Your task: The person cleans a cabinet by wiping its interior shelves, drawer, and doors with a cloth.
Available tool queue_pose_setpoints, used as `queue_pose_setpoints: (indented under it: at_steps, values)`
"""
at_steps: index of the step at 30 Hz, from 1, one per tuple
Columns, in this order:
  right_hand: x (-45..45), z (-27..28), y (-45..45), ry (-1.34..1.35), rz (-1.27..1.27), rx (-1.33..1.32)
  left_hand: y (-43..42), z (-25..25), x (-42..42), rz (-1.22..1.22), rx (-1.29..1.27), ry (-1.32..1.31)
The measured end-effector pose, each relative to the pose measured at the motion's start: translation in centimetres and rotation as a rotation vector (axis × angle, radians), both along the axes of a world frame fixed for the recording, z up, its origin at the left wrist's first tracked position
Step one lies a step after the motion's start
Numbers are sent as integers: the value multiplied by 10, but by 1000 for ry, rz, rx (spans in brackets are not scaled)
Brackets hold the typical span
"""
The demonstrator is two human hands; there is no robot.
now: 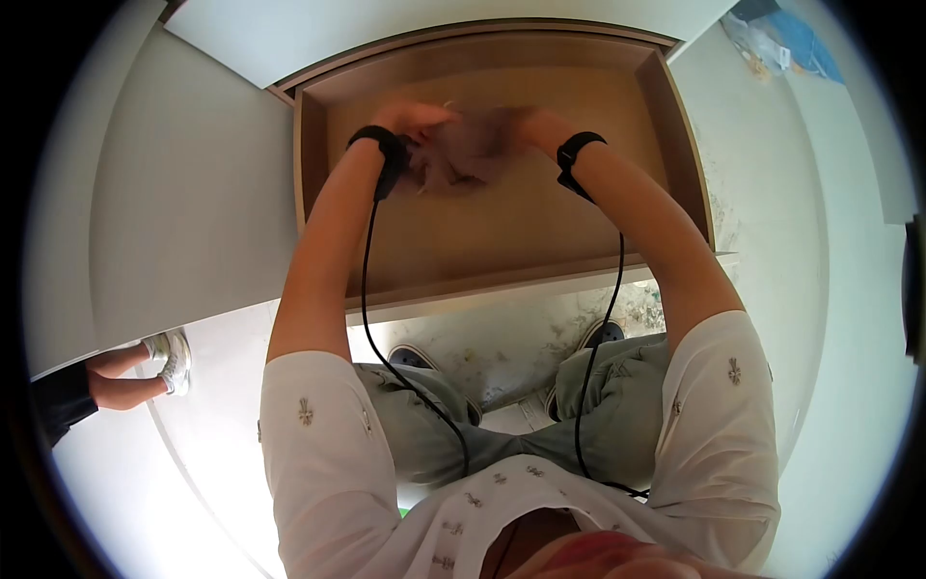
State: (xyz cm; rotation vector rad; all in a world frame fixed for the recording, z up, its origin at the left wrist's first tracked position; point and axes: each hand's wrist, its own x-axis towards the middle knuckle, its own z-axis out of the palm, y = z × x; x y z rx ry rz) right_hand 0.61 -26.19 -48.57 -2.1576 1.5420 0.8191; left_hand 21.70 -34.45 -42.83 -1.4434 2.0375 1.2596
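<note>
A crumpled greyish-mauve cloth [453,154], smeared by motion, is bunched between my hands over the far part of an open wooden drawer [502,227]. On the cloth's left side is my left hand [417,118], its fingers curled against the fabric. My right hand [536,127] grips the cloth from the right; its fingers are blurred and partly hidden by the fabric. Whether the cloth touches the drawer bottom, I cannot tell.
Black bands with cables circle both wrists. A white cabinet panel [193,193] stands left of the drawer. Another person's legs [125,376] show at the lower left. Clear plastic and blue material [791,48] lie at the upper right. My feet are below the drawer front.
</note>
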Motion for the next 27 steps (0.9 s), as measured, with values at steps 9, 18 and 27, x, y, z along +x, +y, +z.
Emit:
queue_pose_setpoints:
  at_steps: [9, 18, 27]
  values:
    - [-14, 22, -3, -1173, -803, -403, -20, 9, -6, 221, 65, 765]
    - [6, 33, -12, -219, 165, -964, -6, -38, 3, -443, -390, 203]
    - [-4, 58, -8, -46, -417, -415, 71, 11, -51, -507, -333, 306]
